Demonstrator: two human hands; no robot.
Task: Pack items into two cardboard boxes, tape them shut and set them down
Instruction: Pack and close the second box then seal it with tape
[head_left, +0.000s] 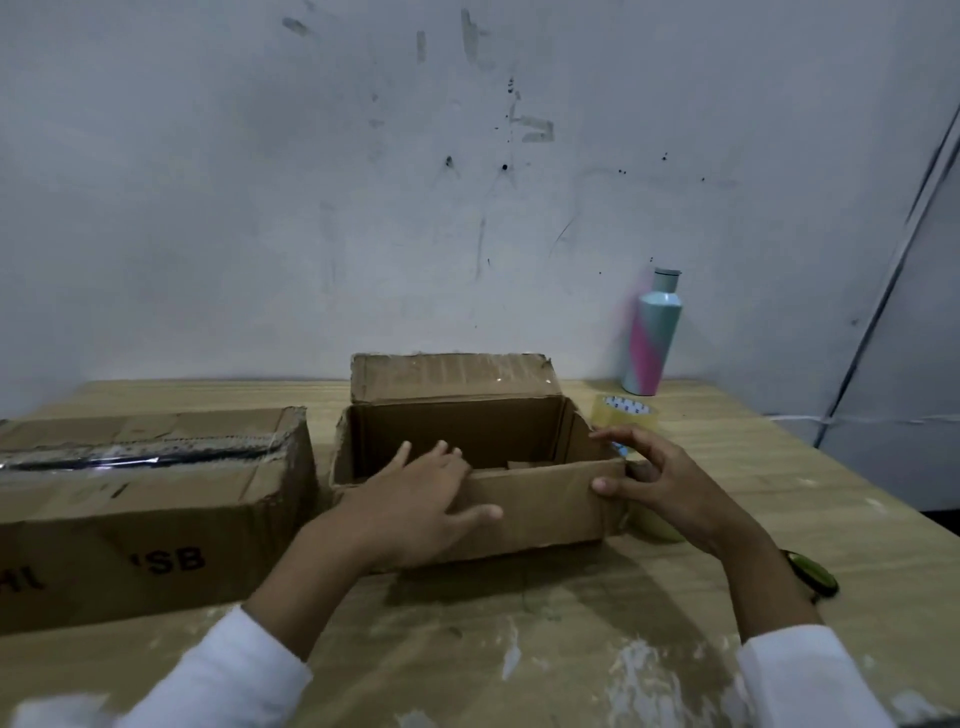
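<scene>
Worn wooden table (519, 649) with pale scuffs, white sleeves at near edge. Open cardboard box (545, 509) sits mid-table. Left hand (415, 499) lies flat on its front wall, fingers straight and spread, tips over the rim. Right hand (670, 488) at its right front corner, fingers bent and apart, thumb tip touching the front wall. Pale yellowish round thing (657, 527) just right of the box, partly hidden under that hand. Taped-shut box (156, 509) just left of the box. Back flap (452, 376) stands upright. Tape roll (626, 410) behind the right corner, pastel bottle (652, 338) further back by the scuffed wall (311, 208)
</scene>
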